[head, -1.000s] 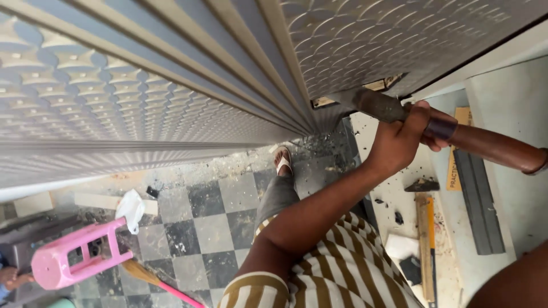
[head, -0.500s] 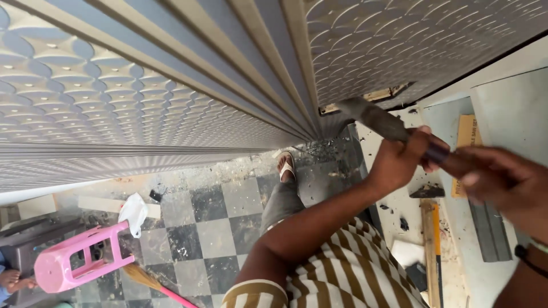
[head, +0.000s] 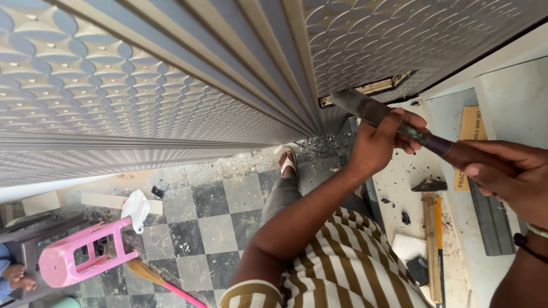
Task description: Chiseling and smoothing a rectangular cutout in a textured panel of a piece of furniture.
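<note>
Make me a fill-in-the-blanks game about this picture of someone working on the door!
1. The left hand grips the blade of a ____, whose tip meets the door edge.
2. The right hand holds the tool's dark ____.
3. The stool lying on the checkered floor is coloured ____.
4. The person's shirt has brown and cream ____.

Missing words: chisel; handle; pink; stripes

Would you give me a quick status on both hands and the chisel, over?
Left hand gripping chisel blade. Right hand on its handle. Tip in door edge recess. Nothing blocking.
</note>
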